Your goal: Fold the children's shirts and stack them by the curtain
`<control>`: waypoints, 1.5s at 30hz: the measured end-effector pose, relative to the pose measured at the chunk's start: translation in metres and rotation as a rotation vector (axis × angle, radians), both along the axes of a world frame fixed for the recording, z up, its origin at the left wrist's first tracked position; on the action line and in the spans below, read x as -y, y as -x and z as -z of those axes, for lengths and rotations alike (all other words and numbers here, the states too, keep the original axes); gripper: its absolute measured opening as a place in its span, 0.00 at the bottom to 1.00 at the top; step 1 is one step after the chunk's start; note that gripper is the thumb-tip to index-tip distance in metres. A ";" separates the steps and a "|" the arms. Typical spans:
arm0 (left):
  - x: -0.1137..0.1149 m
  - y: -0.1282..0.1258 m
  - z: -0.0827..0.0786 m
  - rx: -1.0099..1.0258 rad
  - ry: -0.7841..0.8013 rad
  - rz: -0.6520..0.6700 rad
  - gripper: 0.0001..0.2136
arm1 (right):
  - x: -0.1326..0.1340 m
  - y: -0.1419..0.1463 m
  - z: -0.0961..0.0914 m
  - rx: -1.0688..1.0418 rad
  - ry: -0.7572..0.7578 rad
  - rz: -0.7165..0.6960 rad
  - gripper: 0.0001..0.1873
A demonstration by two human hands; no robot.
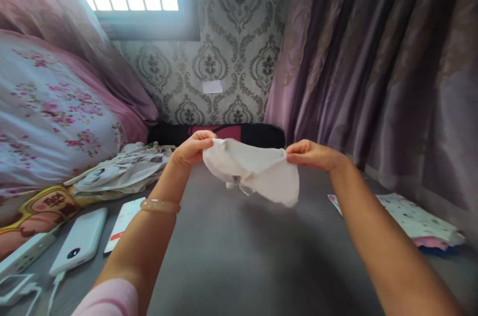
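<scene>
A thin white pair of underpants (261, 169), or a small garment of that shape, hangs in the air above the grey bed surface (209, 251). My left hand (194, 146) pinches its upper left corner between thumb and fingers. At the upper right corner, my right hand (314, 154) has the edge pinched in the same way. The top edge is stretched between both hands, sagging slightly, while the lower part droops and is a little blurred. A pale bangle (160, 206) circles my left wrist.
On the left lie a crumpled pale cloth (123, 169), a phone (121, 224), a white power bank (80, 241) with a cable, and a power strip (28, 253). Folded patterned clothes (418, 216) lie right. A black and red bundle (216, 131) lies against the wall.
</scene>
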State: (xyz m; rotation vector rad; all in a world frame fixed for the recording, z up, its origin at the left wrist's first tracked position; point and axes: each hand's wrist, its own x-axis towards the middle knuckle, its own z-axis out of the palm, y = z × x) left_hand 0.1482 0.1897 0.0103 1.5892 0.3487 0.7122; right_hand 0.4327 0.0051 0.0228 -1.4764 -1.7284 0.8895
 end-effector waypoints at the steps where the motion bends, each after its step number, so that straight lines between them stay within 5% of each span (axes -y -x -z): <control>1: -0.001 -0.002 0.000 -0.033 0.019 -0.023 0.15 | 0.000 0.001 0.000 -0.010 -0.017 0.032 0.27; 6: -0.001 -0.012 -0.003 -0.034 0.120 -0.125 0.17 | -0.002 0.005 0.000 -0.160 -0.130 0.128 0.23; 10: 0.001 -0.018 0.006 -0.036 0.025 -0.194 0.16 | -0.014 0.004 0.011 -0.168 -0.264 0.309 0.22; 16: 0.001 -0.027 0.023 0.067 -0.480 -0.460 0.12 | -0.029 0.002 0.031 0.075 -0.562 0.475 0.19; 23: 0.018 -0.016 0.028 -0.058 -1.212 -0.784 0.13 | -0.011 0.022 0.043 0.760 -0.738 0.812 0.19; 28: 0.035 0.009 0.028 -0.094 -1.452 -0.888 0.12 | 0.025 0.031 0.045 1.097 -0.767 0.834 0.26; 33: 0.073 0.046 0.000 -0.030 -1.617 -0.850 0.11 | 0.070 0.045 0.019 1.083 -0.838 0.743 0.24; 37: 0.102 0.065 -0.040 -0.035 -1.515 -0.788 0.12 | 0.096 0.061 -0.019 0.929 -0.852 0.717 0.22; 40: 0.102 0.065 -0.054 -0.194 -1.260 -0.660 0.14 | 0.096 0.060 -0.036 0.678 -0.673 0.567 0.21; 42: 0.086 0.058 -0.043 -0.310 -1.069 -0.483 0.14 | 0.083 0.051 -0.028 0.518 -0.461 0.427 0.22; 45: 0.050 0.039 0.010 -0.466 -0.814 -0.210 0.12 | 0.051 0.029 0.016 0.426 -0.179 0.256 0.22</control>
